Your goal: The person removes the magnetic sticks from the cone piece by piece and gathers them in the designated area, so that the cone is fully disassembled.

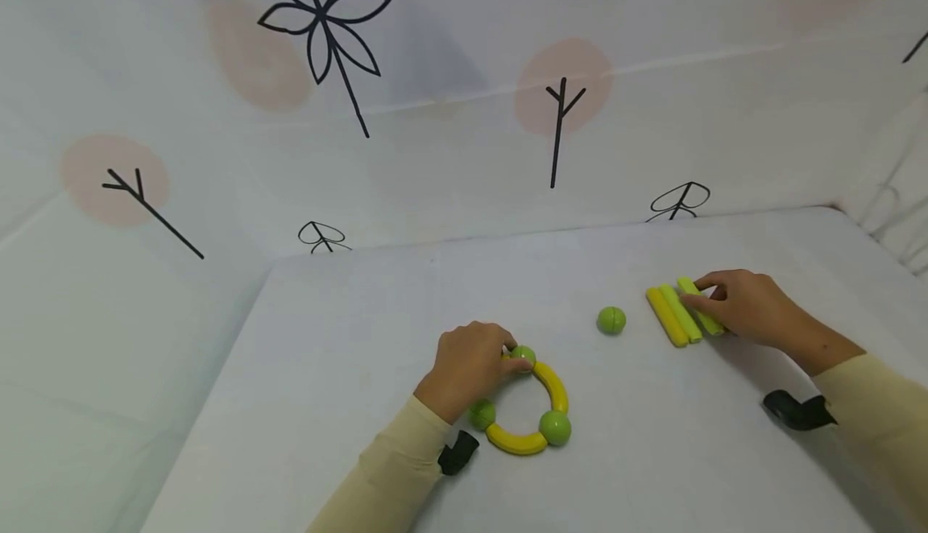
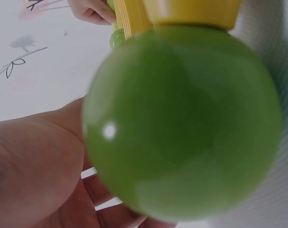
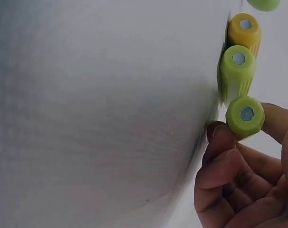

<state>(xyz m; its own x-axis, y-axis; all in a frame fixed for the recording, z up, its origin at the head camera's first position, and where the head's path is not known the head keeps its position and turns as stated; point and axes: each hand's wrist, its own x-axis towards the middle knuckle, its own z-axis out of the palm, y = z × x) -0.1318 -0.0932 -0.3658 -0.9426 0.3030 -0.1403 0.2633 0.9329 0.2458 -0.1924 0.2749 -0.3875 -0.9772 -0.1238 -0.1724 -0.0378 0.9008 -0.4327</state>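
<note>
On the white table lies a ring of curved yellow pieces (image 1: 553,386) joined by green balls (image 1: 555,427). My left hand (image 1: 467,364) grips the ring's far green ball (image 1: 524,355) between thumb and fingers. Another green ball (image 2: 182,128) looms in the left wrist view against a yellow piece (image 2: 194,12), hiding part of that hand. To the right, my right hand (image 1: 750,307) pinches a light green stick (image 3: 245,116) with a round silver disc in its end. Close beside it lie a second light green stick (image 1: 680,313) and a yellow stick (image 1: 665,317).
A loose green ball (image 1: 611,320) sits between the ring and the sticks. White cloth walls (image 1: 449,171) with plant drawings rise behind the table and at both sides. Black straps (image 1: 458,453) show at both wrists.
</note>
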